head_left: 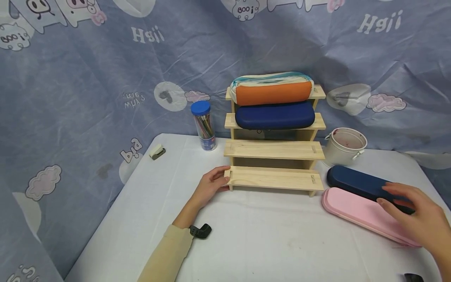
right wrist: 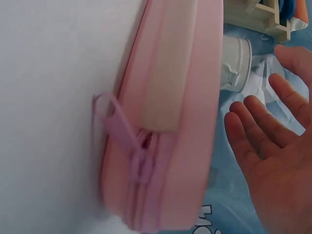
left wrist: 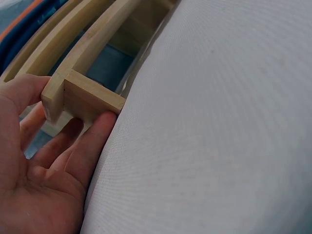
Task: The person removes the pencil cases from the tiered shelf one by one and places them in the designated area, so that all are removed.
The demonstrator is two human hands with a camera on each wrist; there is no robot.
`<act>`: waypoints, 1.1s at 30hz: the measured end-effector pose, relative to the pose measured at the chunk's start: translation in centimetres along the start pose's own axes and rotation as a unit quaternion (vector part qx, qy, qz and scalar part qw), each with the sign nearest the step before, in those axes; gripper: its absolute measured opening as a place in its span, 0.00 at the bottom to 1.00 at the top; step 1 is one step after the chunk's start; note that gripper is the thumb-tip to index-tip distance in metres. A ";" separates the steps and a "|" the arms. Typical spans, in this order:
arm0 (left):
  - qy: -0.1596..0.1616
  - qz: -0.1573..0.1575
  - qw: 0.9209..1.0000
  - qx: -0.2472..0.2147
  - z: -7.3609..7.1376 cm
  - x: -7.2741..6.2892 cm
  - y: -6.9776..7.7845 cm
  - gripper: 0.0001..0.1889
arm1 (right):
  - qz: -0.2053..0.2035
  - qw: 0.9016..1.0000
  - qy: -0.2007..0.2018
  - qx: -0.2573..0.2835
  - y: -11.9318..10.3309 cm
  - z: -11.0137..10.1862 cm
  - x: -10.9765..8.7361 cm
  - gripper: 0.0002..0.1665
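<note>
My left hand (head_left: 210,185) grips the left end of the lowest step of a wooden tiered shelf (head_left: 273,178). In the left wrist view, thumb and fingers (left wrist: 90,146) lie around the step's end and side panel. An orange, white and teal pencil case (head_left: 275,95) rests on the top tier, with a dark blue case (head_left: 275,116) on the tier below. Over at the right, my right hand (head_left: 421,213) hovers above a pink zip pencil case (head_left: 363,211) and a navy case (head_left: 359,181) side by side. Its fingers are spread, loosely bent, and hold nothing.
Left of the shelf stands a blue-lidded jar of pencils (head_left: 203,127). A small stapler (head_left: 157,152) lies near the table's left edge. Behind the navy case is a white metal bucket (head_left: 341,149). Patterned blue-grey fabric (head_left: 197,51) hangs behind the white table (head_left: 267,239).
</note>
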State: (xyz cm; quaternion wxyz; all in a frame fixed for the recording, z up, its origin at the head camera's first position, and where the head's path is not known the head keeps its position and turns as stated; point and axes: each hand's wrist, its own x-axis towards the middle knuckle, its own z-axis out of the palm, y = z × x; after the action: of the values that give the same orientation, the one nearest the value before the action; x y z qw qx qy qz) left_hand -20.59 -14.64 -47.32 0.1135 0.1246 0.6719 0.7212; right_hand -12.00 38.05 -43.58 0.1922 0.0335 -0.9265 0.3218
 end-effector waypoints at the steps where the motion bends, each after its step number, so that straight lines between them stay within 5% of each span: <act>1: 0.001 0.000 1.000 0.000 0.0 0.0 0.0 0.24 | -0.006 1.000 -0.004 -0.004 -0.2 0.1 0.2 0.26; 19: -0.008 0.004 1.000 -0.003 -0.2 0.2 -0.5 0.23 | -0.026 0.996 -0.087 -0.015 -3.9 2.1 3.5 0.26; 24: 0.014 0.009 1.000 0.007 -0.7 0.8 -2.3 0.22 | -0.019 0.994 -0.106 0.002 -4.6 3.1 4.1 0.27; 33: 0.020 0.022 1.000 0.002 -0.7 1.2 -3.1 0.21 | -0.009 0.996 -0.088 0.021 -5.5 4.2 5.0 0.26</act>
State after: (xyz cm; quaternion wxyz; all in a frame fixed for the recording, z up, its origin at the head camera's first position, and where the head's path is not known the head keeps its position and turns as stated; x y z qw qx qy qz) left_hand -21.95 -14.71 -50.43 0.0843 0.1251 0.6724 0.7247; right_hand -17.02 31.44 -41.55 0.1120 0.0737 -0.9326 0.3351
